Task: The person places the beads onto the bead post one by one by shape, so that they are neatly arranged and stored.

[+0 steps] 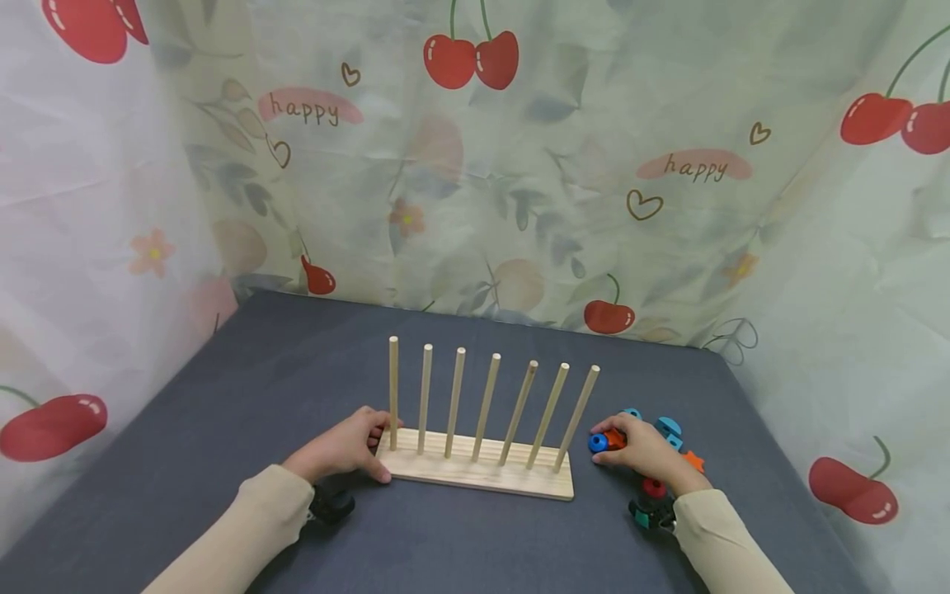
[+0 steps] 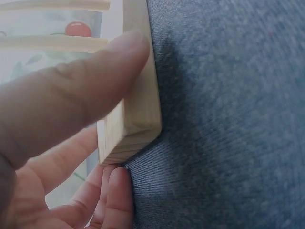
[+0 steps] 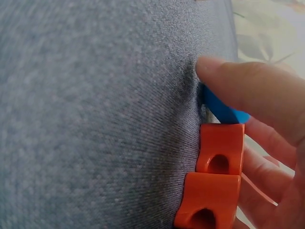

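A light wooden peg rack [image 1: 475,470], with several upright dowels in a row, stands on the dark table. My left hand [image 1: 352,445] grips its left end; in the left wrist view the thumb [image 2: 95,81] lies over the long edge and the fingers are around the end. To the right of the rack, my right hand [image 1: 641,450] pinches a small blue bead [image 1: 598,443] that has a hole. Against that bead lie orange beads [image 3: 221,148], each with an arched notch, close to the right hand's fingers. The hand partly covers the beads.
Around the right hand lie light-blue pieces [image 1: 670,429], an orange star-shaped bead [image 1: 694,460] and a red bead [image 1: 654,487]. Dark wrist cameras sit at both sleeves. A cherry-patterned curtain [image 1: 475,165] encloses the grey-blue table [image 1: 312,355] at the back and sides.
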`<state>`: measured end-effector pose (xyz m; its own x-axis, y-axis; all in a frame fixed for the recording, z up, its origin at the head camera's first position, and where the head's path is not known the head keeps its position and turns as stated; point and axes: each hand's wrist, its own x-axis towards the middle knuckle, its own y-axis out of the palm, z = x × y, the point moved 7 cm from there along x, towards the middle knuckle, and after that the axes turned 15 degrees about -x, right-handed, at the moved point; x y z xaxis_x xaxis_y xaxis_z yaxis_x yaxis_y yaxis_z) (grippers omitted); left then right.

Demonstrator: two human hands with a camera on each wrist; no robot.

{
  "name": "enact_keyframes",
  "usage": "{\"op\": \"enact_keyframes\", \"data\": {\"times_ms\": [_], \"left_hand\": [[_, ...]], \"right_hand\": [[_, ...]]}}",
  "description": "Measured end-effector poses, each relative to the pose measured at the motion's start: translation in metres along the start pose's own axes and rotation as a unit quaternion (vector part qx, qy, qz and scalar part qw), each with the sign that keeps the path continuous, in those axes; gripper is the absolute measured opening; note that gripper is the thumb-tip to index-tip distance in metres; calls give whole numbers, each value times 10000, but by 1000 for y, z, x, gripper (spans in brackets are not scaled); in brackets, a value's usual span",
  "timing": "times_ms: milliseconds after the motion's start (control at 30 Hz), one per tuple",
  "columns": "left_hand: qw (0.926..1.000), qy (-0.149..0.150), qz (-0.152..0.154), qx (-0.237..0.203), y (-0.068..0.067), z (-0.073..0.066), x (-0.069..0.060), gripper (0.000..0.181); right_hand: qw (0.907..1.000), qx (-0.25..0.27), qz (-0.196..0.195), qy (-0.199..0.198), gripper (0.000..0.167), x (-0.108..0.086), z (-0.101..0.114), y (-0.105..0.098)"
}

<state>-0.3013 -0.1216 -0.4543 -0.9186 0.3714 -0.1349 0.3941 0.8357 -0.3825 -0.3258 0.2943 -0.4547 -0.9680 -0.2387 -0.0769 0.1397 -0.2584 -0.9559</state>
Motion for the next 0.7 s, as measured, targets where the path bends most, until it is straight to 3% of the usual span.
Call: {"op": "enact_keyframes", "data": {"times_ms": [167, 400, 700], "left_hand": [[9999, -79, -97, 2, 0, 2, 1, 74], [9999, 135, -38, -53, 1, 0, 0, 72], [9998, -38, -157, -84, 2, 0, -1, 71]], "right_hand": [[10000, 34, 3, -9, 39, 0, 0, 0], [10000, -43, -51, -24, 35, -1, 3, -3], [9996, 131, -162, 193, 36, -2, 5, -9]]}}
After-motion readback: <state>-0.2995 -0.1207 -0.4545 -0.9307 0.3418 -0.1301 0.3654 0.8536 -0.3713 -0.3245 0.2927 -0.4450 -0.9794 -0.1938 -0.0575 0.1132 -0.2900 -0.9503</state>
